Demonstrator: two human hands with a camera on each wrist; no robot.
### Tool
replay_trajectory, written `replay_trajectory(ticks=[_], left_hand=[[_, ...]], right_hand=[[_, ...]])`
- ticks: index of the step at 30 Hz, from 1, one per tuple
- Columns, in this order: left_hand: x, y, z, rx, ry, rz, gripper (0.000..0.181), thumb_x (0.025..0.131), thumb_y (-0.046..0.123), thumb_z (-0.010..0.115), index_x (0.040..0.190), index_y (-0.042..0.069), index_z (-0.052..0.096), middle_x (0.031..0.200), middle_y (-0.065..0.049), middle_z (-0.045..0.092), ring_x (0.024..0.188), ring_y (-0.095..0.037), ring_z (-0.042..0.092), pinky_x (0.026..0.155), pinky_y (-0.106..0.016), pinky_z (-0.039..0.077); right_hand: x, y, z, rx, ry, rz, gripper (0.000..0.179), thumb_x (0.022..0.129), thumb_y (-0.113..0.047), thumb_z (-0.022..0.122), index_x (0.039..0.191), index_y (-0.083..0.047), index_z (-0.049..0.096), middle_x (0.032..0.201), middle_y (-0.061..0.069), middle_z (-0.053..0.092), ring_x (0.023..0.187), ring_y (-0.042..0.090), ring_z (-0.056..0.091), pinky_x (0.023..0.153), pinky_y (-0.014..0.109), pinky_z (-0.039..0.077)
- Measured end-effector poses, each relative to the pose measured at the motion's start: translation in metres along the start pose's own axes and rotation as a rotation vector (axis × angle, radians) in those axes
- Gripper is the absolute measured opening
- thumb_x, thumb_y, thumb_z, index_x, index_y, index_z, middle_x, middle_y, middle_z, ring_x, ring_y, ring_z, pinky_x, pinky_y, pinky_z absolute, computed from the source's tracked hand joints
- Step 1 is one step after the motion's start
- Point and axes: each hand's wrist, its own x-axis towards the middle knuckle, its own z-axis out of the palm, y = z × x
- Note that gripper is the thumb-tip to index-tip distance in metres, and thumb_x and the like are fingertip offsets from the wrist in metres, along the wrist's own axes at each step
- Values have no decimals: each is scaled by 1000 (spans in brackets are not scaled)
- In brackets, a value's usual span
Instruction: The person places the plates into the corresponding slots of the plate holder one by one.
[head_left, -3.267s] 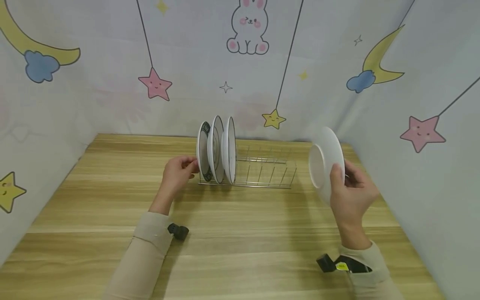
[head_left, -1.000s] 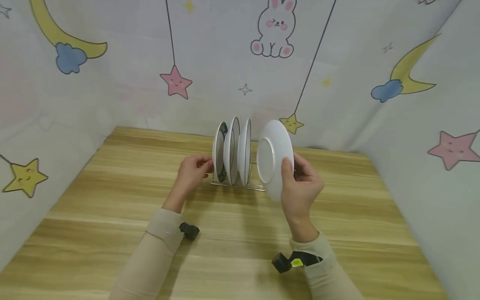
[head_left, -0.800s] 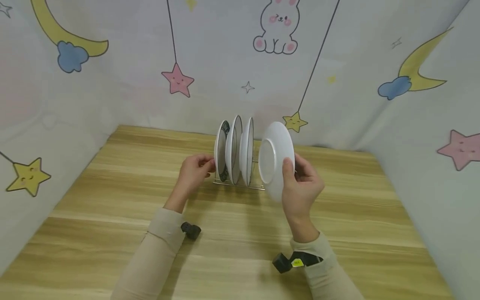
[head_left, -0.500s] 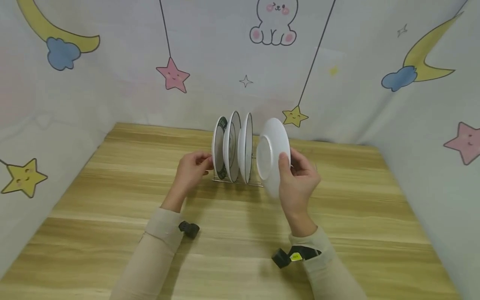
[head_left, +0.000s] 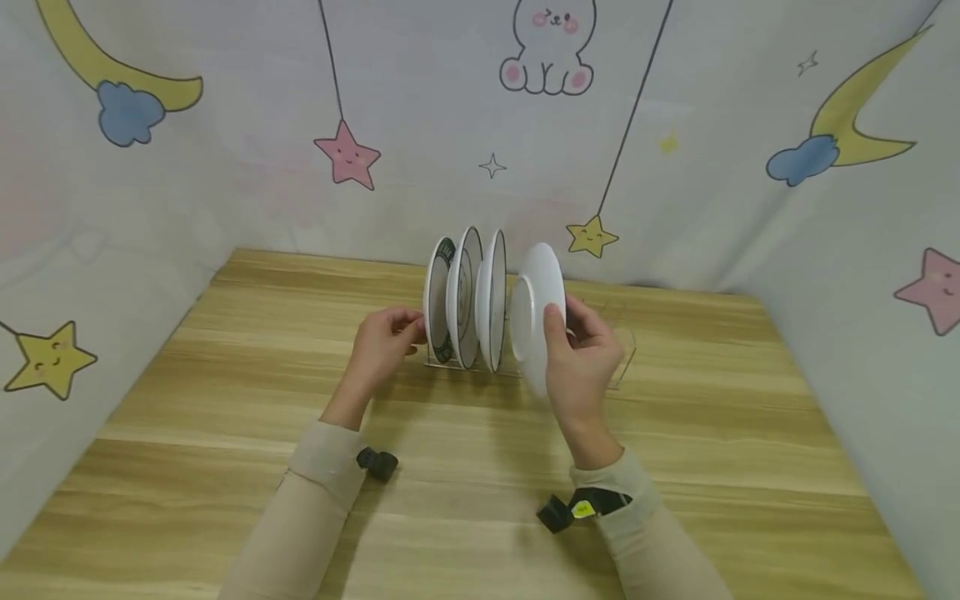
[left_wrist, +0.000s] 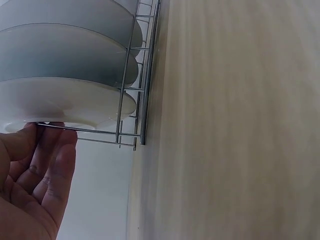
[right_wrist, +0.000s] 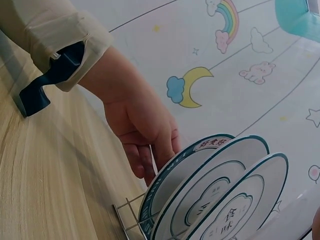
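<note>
My right hand (head_left: pixel 585 362) holds a white plate (head_left: pixel 536 333) by its right rim in the head view, thumb on the underside and fingers behind. The plate stands nearly upright, its base facing left; whether it touches the rack cannot be told. To its left, three dark-rimmed plates (right_wrist: pixel 232 210) stand on edge in a metal wire dish rack (left_wrist: pixel 144 115). My left hand (head_left: pixel 381 343) pinches the end wire at the rack's left end, beside the leftmost plate (left_wrist: pixel 65 102), as the left wrist view shows. The held plate and right hand hide part of the rack.
The rack stands on a wood-grain table (head_left: pixel 450 483) near the back wall (head_left: pixel 420 100), a cloth printed with stars, moons and a rabbit. More of the rack's wires show right of my right hand. Small black cameras (head_left: pixel 555 514) sit on both wrists.
My right hand has carried the plate leftward, from beyond the rack's right end to close beside the three racked plates. My left hand keeps its pinch on the rack's end.
</note>
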Motion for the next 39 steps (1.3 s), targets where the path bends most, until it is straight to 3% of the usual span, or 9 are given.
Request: replay_trajectory(ticks=[9, 15, 24, 32, 39], left_hand=[[-2, 2, 0, -3, 2, -2, 20, 101, 10, 57, 108, -4, 68, 100, -17, 70, 91, -28, 70, 74, -32, 60], [-2, 0, 0, -4, 2, -6, 20, 101, 11, 57, 108, -4, 68, 101, -17, 71, 91, -27, 70, 73, -31, 60], [-1, 0, 2, -10, 2, -5, 20, 101, 11, 57, 108, -4, 68, 101, -17, 71, 91, -27, 71, 73, -32, 60], [-2, 2, 1, -1, -1, -3, 21, 101, 12, 57, 108, -4, 69, 101, -17, 71, 91, -27, 70, 72, -31, 60], [-2, 0, 0, -4, -4, 1, 22, 102, 13, 56, 109, -4, 68, 102, -18, 71, 91, -28, 70, 73, -31, 60]], right_hand=[[-1, -1, 1, -30, -99, 39, 28, 91, -2, 69, 115, 11, 67, 106, 24, 69, 94, 27, 70, 78, 34, 60], [-4, 3, -1, -43, -203, 119, 32, 93, 0, 66, 124, 7, 63, 116, 22, 67, 105, 29, 67, 83, 33, 58], [-10, 10, 0, -45, -313, 166, 35, 92, 7, 64, 126, 9, 60, 121, 23, 64, 109, 32, 65, 87, 32, 56], [-11, 12, -2, -79, -343, 162, 37, 91, 3, 67, 126, 10, 60, 120, 23, 65, 108, 31, 65, 87, 31, 56], [-1, 9, -21, -86, -331, 133, 38, 92, -11, 71, 126, 6, 63, 124, 18, 65, 116, 33, 61, 90, 31, 54]])
